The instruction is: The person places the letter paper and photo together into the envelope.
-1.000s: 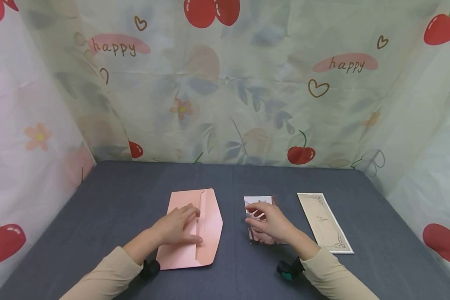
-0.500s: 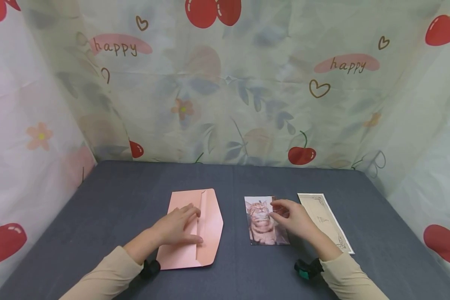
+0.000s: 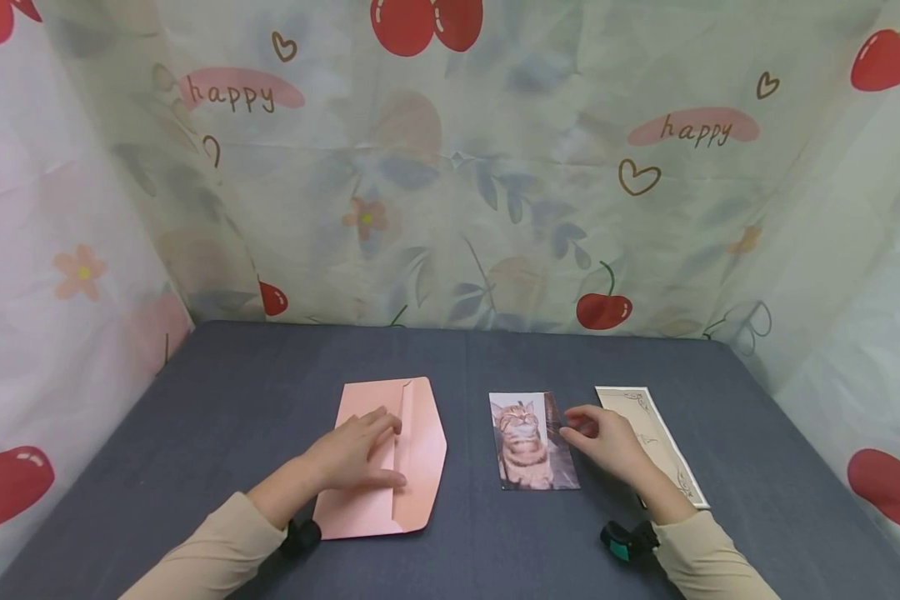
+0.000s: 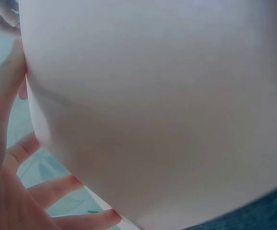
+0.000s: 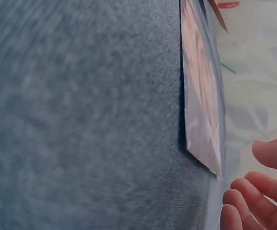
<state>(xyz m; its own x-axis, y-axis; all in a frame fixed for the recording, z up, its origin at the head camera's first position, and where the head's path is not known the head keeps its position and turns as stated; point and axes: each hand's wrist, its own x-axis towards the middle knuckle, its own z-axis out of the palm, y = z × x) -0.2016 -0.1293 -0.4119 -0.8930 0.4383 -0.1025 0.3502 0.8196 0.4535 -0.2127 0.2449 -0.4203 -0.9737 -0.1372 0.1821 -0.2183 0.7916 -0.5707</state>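
A pink envelope (image 3: 356, 508) lies with its flap folded out to the right. My left hand (image 3: 352, 450) rests on it near the opening, fingers spread and relaxed; in the left wrist view the envelope (image 4: 167, 115) fills most of the picture and the fingers (image 4: 57, 189) meet its edge. Right of it lies a photo card (image 3: 523, 446) printed with a cat, flat on the table. Just past the card's right edge hovers my right hand (image 3: 607, 442), holding nothing, its fingers loosely bent. In the right wrist view the card (image 5: 201, 91) and the fingertips (image 5: 232, 218) are apart.
A cream card with ornate corners (image 3: 633, 408) lies at the right, partly behind my right hand and forearm. All lie on a dark blue-grey cloth table (image 3: 465, 358). Printed curtains (image 3: 450, 208) enclose the back and sides.
My right hand has moved right, off the cat photo card and towards the cream card, uncovering the cat picture. The left hand and the envelope have stayed in place.
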